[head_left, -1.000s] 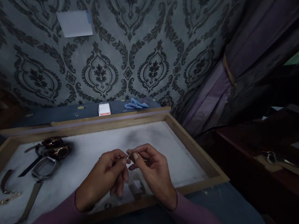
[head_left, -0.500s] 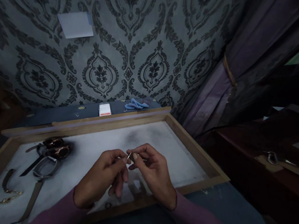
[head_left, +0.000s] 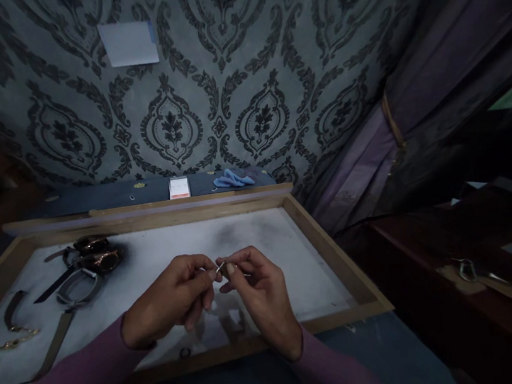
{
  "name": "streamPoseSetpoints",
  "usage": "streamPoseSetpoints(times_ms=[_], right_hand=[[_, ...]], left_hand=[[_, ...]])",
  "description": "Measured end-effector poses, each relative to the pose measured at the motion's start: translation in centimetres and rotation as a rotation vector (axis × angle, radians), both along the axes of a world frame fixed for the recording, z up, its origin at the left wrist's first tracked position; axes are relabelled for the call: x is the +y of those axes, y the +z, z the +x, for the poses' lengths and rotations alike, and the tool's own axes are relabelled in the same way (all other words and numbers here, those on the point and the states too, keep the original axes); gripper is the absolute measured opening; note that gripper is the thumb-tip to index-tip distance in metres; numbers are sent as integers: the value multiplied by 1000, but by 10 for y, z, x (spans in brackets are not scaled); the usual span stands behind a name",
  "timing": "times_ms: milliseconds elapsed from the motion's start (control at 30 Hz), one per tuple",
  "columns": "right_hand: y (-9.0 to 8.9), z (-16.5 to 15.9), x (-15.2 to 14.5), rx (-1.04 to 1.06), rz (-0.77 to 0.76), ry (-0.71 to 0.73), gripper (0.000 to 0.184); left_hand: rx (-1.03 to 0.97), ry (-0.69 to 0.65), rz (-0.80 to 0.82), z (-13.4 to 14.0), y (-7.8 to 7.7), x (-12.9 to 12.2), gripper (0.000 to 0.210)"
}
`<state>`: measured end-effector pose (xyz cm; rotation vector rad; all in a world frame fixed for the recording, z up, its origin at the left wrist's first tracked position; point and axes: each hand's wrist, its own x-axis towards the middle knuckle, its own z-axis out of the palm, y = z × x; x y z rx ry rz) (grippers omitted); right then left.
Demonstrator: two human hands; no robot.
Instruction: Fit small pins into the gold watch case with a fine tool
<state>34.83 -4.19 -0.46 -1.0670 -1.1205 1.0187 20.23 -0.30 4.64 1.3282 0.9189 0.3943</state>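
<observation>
Over the white-bottomed wooden tray (head_left: pixel 336 257), my hands meet fingertip to fingertip. My left hand (head_left: pixel 173 296) is closed in a pinch at one end of a thin, shiny metal piece (head_left: pixel 219 267), too small to name. Thumb and fingers of my right hand (head_left: pixel 263 292) pinch the other side of it, and they hide most of what they grip. Left of my hands lie dark goggles (head_left: pixel 98 255) with straps and a grey looped strap (head_left: pixel 79 287). A brown strap with gold-coloured metal parts (head_left: pixel 18 342) rests at the far left. Near the front rim is a small dark ring (head_left: pixel 185 352).
Behind the tray, a small white card or box (head_left: pixel 179 187) and a crumpled blue cloth (head_left: pixel 234 178) lie on the blue tablecloth (head_left: pixel 114 196). A dark red table (head_left: pixel 435 243) with scissors-like tools stands to the right, beside a purple curtain (head_left: pixel 370 157).
My left hand has shifted slightly, its lower fingers curling in closer. The right hand stays nearly still, and both keep their pinch.
</observation>
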Motion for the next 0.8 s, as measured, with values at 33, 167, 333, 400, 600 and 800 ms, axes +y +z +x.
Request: streamPoseSetpoints(times_ms=[33,167,333,400,600,800], right_hand=[[0,0,0,-1,-1,2,7],[1,0,-1,-4,-3,8,7],[1,0,-2,-8,-2,25,8],[0,1,-3,-18,0,31,8],[0,0,-4,-48,7,34,11],[0,-1,-4,-58,5,46,12]], left_hand=[[2,-11,13,-1,-1,0,23],[34,-46,73,-2,-1,0,23],[88,-97,136,-4,2,1,22],[116,-102,153,-4,3,1,22],[203,-116,227,-5,9,-2,22],[270,-140,339,-6,12,-3,26]])
